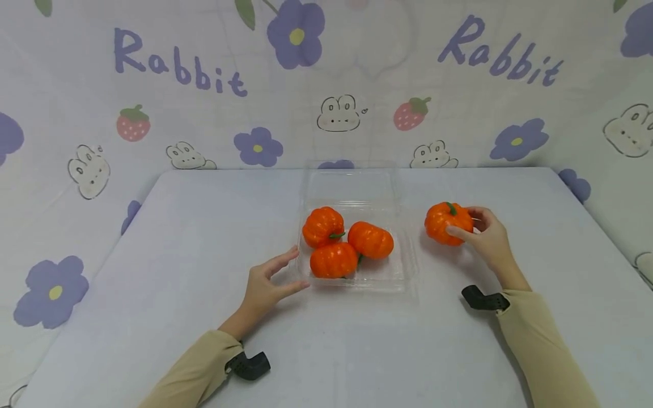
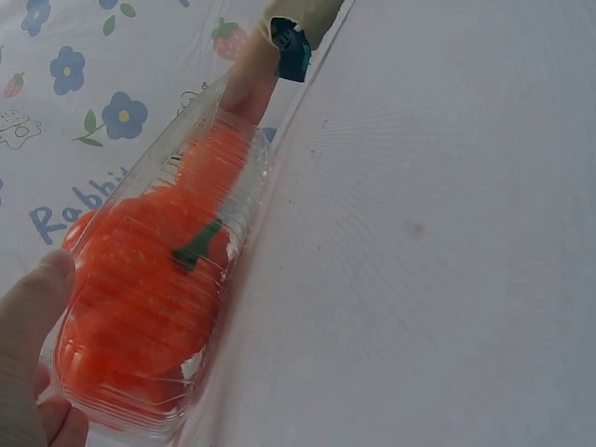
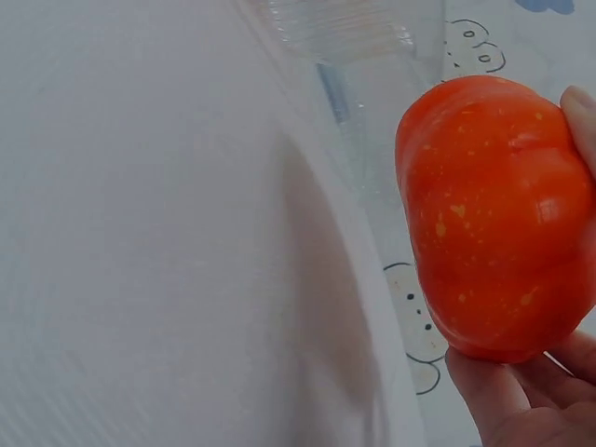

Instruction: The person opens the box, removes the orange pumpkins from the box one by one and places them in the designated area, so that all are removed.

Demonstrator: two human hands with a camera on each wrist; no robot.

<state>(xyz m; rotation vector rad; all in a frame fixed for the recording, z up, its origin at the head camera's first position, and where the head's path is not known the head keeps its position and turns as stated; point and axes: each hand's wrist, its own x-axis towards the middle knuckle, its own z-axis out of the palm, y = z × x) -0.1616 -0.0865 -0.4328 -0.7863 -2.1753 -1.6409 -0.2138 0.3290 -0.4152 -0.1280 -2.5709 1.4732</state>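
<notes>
A clear plastic clamshell box (image 1: 380, 283) lies with its lid folded back, and three small orange toy pumpkins (image 1: 334, 260) sit in its base. At the box's front left corner, my left hand (image 1: 262, 289) touches the side with thumb and fingers spread. The left wrist view shows the pumpkins through the ribbed box wall (image 2: 140, 419). To the right of the box, my right hand (image 1: 487, 235) grips another orange pumpkin (image 1: 441, 224) between thumb and fingers, its green stem upward. In the right wrist view this pumpkin (image 3: 494, 223) covers part of the fingers.
The box's lid (image 1: 352, 184) extends toward the back edge of the white table (image 1: 204, 226). Behind hangs a cloth (image 1: 285, 102) printed with rabbits, flowers and strawberries. Black devices (image 1: 250, 365) are worn at both wrists, over beige sleeves.
</notes>
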